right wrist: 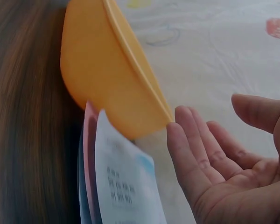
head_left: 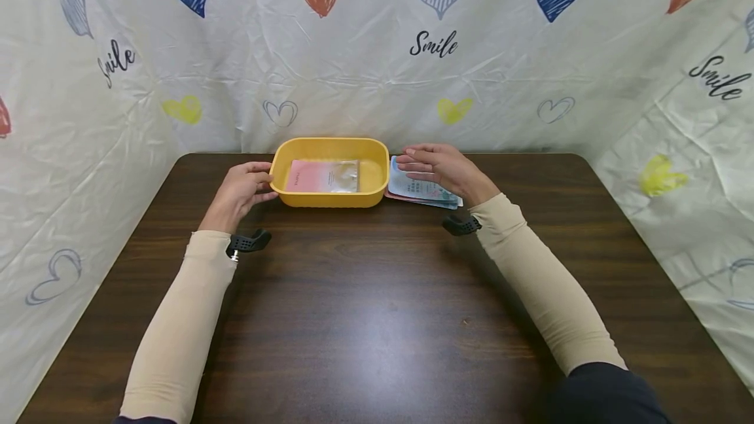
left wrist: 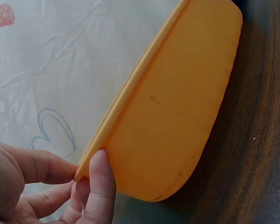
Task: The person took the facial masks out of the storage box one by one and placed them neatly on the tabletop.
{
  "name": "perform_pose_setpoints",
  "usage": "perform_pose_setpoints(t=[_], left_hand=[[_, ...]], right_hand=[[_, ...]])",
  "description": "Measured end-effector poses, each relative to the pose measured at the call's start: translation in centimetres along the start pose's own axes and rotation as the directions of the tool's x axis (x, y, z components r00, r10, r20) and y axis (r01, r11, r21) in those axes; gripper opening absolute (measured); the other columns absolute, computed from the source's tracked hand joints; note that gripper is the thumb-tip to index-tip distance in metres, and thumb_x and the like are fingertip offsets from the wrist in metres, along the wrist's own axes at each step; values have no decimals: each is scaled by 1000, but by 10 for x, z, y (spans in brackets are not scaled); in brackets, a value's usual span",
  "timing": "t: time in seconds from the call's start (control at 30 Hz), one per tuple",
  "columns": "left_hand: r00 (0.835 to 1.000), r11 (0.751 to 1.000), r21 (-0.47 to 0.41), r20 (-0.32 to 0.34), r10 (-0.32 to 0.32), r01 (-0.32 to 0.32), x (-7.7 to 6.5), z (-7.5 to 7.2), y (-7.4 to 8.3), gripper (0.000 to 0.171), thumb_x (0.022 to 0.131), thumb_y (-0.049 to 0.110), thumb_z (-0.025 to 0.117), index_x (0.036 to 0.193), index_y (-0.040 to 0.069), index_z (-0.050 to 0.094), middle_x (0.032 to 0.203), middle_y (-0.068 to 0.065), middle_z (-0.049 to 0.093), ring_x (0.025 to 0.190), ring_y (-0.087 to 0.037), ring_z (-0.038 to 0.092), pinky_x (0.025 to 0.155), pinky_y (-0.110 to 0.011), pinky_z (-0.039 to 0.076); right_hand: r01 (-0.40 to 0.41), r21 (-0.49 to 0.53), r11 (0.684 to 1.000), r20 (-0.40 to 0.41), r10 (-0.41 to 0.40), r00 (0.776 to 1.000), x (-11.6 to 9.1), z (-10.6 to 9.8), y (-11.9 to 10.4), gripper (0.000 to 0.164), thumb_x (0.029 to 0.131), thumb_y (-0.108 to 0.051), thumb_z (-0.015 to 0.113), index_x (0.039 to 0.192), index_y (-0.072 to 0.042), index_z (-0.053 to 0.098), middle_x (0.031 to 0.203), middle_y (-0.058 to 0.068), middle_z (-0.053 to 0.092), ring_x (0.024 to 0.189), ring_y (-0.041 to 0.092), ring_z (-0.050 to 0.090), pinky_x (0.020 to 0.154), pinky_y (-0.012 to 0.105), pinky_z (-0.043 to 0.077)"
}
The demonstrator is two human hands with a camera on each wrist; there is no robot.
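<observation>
A yellow plastic basket (head_left: pixel 330 199) with rounded corners stands at the back of the table. Inside it lies a flat pink-and-silver packet (head_left: pixel 323 176). My left hand (head_left: pixel 238 188) is at the basket's left end, its thumb and fingers pinching the rim (left wrist: pixel 113 109). To the right of the basket, touching or almost touching it, is a small stack of flat packets (head_left: pixel 421 187), a light blue printed one on top with a pink edge below. Over that stack hovers my right hand (head_left: pixel 438 169), fingers extended and nothing held, its fingertips close to the basket's right end.
The dark wooden table (head_left: pixel 365 293) stretches in front of the basket. Behind it hangs a white cloth (head_left: pixel 365 90) printed with hearts and words, which also runs along both sides. Each wrist wears a black strap (head_left: pixel 250 241).
</observation>
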State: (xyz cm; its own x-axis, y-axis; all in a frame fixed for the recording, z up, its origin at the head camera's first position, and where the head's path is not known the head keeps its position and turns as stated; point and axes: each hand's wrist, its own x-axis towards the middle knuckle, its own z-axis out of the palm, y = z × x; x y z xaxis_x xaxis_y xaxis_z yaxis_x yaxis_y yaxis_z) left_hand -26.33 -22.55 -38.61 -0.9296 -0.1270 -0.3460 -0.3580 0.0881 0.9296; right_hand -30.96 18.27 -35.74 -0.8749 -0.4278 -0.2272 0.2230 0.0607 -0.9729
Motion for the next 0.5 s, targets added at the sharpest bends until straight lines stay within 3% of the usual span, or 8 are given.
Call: perform_pose_setpoints(t=[0.5], left_hand=[[1000, 1000, 4, 2, -4, 4, -2, 0, 1, 47, 104, 8, 55, 150, 7, 47, 146, -18, 44, 109, -27, 58, 84, -26, 61]], right_hand=[[-27, 83, 996, 36, 25, 999, 29, 42, -10, 55, 103, -14, 59, 152, 1, 40, 149, 23, 51, 138, 34, 50, 113, 45, 45]])
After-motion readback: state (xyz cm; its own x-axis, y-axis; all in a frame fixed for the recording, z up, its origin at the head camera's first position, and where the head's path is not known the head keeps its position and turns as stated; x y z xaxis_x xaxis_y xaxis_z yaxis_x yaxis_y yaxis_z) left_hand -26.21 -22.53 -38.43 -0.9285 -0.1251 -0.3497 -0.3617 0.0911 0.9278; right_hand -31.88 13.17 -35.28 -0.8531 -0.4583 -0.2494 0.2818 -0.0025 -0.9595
